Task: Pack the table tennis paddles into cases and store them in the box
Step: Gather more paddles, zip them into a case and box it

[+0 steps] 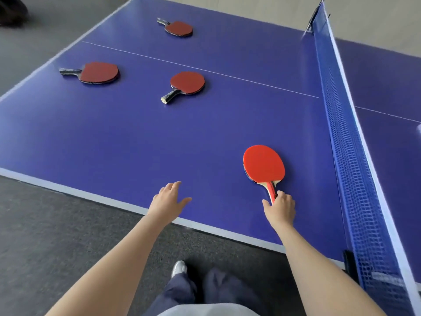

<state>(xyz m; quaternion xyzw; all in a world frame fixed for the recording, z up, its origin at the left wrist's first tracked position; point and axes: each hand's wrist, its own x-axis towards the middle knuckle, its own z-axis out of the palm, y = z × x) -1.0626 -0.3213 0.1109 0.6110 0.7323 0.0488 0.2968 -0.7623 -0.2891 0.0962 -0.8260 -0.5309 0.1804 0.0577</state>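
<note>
A bright red paddle (263,164) lies flat on the blue table tennis table (118,137) near the front right. My right hand (280,208) grips the end of its handle. My left hand (169,201) hovers over the table's near edge with its fingers spread and holds nothing. Three darker red paddles lie further away: one in the middle (187,83), one at the left (98,72) and one at the far side (178,28). No case or box is in view.
The blue net (348,156) runs along the right side of the table, clamped at both ends. Grey carpet lies in front of the table edge, where my legs and one shoe (178,267) show.
</note>
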